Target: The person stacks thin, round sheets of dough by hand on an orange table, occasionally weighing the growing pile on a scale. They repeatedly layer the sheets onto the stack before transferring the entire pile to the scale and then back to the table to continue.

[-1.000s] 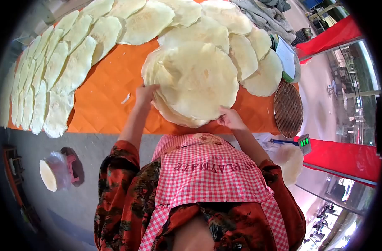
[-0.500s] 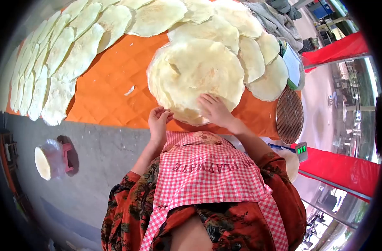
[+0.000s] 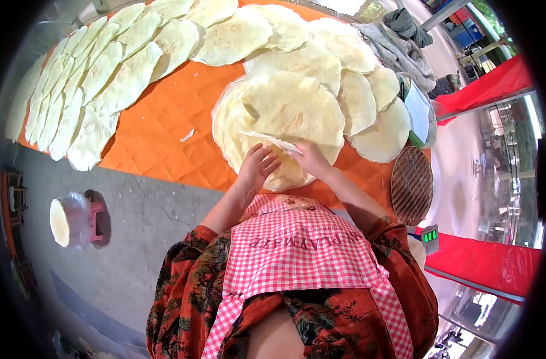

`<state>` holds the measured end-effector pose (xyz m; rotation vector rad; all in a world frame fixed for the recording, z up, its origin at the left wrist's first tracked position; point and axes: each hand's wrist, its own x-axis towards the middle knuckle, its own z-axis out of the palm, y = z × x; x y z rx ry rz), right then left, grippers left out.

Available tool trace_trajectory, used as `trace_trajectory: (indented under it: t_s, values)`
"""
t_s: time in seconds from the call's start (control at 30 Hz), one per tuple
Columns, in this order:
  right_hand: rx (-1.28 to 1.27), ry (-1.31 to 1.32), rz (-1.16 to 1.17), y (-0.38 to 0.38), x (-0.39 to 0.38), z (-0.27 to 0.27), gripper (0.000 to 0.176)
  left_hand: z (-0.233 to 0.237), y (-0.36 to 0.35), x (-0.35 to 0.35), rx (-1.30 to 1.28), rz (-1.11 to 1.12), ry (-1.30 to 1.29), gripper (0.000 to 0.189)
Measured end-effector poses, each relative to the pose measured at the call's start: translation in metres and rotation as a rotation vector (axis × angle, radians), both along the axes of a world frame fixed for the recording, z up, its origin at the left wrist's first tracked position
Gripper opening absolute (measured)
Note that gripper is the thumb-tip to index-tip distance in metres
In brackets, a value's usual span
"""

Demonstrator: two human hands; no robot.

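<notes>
A stack of thin round flatbreads (image 3: 288, 105) lies on the orange cloth (image 3: 165, 128) in front of me. The top sheet's near edge (image 3: 267, 139) is lifted and folded up off those beneath. My right hand (image 3: 313, 161) pinches that raised edge at its right end. Just left of it, my left hand (image 3: 256, 169) hovers over the near side of the stack, fingers spread and curving toward the lifted edge.
Overlapping flatbreads (image 3: 129, 75) run along the far and left sides of the table. A round wire rack (image 3: 412, 185) sits at the right edge, near a grey cloth (image 3: 395, 51). On the floor at left, a pink stool (image 3: 96, 221) bears a plastic-wrapped stack.
My right hand has gone from lying flat on the stack to pinching a raised flatbread edge. My left hand has moved right, over the stack, and its fingers have spread.
</notes>
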<state>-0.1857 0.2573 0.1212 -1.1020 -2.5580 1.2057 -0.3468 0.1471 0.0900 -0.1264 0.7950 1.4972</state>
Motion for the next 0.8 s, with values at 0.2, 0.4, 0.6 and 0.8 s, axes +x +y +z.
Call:
trace_trajectory:
  t_s: [0.2,0.4,0.6,0.8]
  values:
    - [-0.19,0.103,0.042,-0.004,0.002,-0.003,0.037,-0.002,0.012,0.002,-0.046,0.016,0.054,0.038]
    - [0.034,0.198,0.151,-0.004,0.014,-0.012,0.054,-0.01,0.004,0.008,0.045,-0.031,0.188,0.057]
    - [0.035,0.177,0.259,-0.003,0.02,-0.019,0.051,-0.013,-0.003,0.013,0.151,-0.093,0.151,0.069]
    - [-0.088,0.228,0.213,-0.003,0.021,-0.015,0.047,-0.023,-0.011,0.013,0.29,-0.099,0.051,0.06]
